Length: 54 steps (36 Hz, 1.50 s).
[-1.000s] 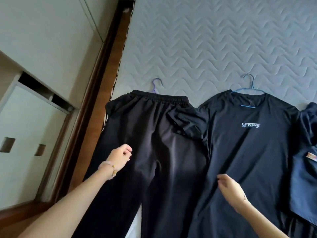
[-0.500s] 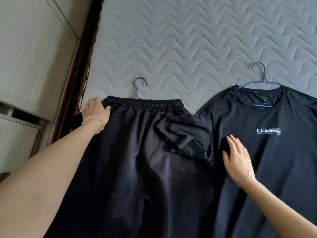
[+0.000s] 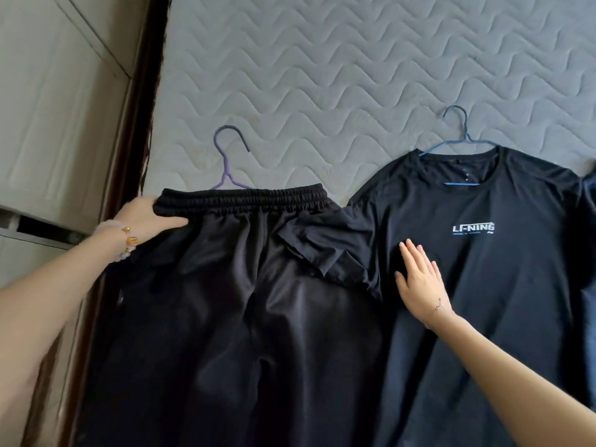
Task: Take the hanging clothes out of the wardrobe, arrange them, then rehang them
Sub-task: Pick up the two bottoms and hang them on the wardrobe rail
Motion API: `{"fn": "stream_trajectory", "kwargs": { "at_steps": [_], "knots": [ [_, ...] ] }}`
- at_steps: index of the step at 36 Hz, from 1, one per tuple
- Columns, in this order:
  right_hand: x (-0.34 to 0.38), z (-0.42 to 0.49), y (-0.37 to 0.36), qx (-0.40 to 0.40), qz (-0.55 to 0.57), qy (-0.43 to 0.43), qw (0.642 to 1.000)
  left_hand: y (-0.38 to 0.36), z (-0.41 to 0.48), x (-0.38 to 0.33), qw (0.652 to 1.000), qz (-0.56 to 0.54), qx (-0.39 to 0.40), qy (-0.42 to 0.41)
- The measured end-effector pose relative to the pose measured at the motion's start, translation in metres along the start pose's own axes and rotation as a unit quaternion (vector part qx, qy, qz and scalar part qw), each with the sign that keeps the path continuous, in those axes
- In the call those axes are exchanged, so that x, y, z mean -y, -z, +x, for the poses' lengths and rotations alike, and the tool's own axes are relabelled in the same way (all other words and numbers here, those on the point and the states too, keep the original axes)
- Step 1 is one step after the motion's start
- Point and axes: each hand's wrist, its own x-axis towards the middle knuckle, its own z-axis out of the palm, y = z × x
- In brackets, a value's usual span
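On the mattress [image 3: 354, 75] we count two garments on two hangers: black trousers [image 3: 245, 301] left, a T-shirt [image 3: 483, 285] right. Our left hand [image 3: 145, 217] pinches the waistband's left corner; our right hand [image 3: 422, 282] lies flat, fingers spread, on the shirt.

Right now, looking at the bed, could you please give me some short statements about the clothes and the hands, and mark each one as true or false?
1. The left hand grips the waistband corner of the black trousers. True.
2. The right hand holds the blue hanger. False: it lies flat and open on the black T-shirt, below the hanger.
3. The purple hanger sticks out above the trousers' waistband. True.
4. The T-shirt lies to the left of the trousers. False: it lies to their right.
5. One T-shirt sleeve overlaps the trousers. True.
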Motion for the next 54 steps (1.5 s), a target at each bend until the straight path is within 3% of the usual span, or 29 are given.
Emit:
{"fn": "stream_trajectory", "kwargs": {
  "at_steps": [6, 10, 15, 18, 21, 28, 33, 36, 40, 46, 54],
  "knots": [
    [0.01, -0.032, 0.022, 0.087, 0.037, -0.016, 0.995, 0.045, -0.091, -0.013, 0.996, -0.084, -0.012, -0.029],
    [0.02, -0.082, 0.04, 0.098, 0.061, -0.037, 0.993, 0.073, -0.158, -0.013, 0.992, -0.109, -0.05, -0.028],
    [0.031, -0.18, 0.073, 0.066, 0.148, -0.093, 0.982, 0.127, -0.26, 0.002, 0.98, -0.173, -0.092, 0.027],
    [0.035, -0.245, 0.084, 0.036, 0.23, -0.128, 0.964, 0.146, -0.284, 0.066, 0.972, -0.208, -0.107, 0.03],
    [0.031, -0.305, 0.079, 0.015, 0.313, -0.158, 0.936, 0.146, -0.351, 0.043, 0.966, -0.216, -0.142, 0.012],
    [-0.008, -0.433, 0.04, 0.059, 0.357, -0.201, 0.91, 0.091, -0.46, -0.024, 0.966, -0.177, -0.164, -0.097],
    [-0.052, -0.523, 0.013, 0.096, 0.373, -0.258, 0.886, 0.043, -0.499, -0.046, 0.966, -0.176, -0.16, -0.099],
    [-0.083, -0.575, -0.004, 0.092, 0.391, -0.316, 0.86, 0.026, -0.534, -0.063, 0.965, -0.152, -0.163, -0.141],
    [-0.122, -0.636, -0.018, 0.03, 0.465, -0.392, 0.793, 0.009, -0.583, -0.091, 0.956, -0.114, -0.182, -0.202],
    [-0.181, -0.692, -0.012, 0.003, 0.569, -0.418, 0.708, -0.034, -0.636, -0.139, 0.941, -0.111, -0.167, -0.272],
    [-0.282, -0.679, 0.07, -0.075, 0.568, -0.366, 0.733, -0.105, -0.712, -0.233, 0.933, -0.104, -0.126, -0.321]
  ]
}}
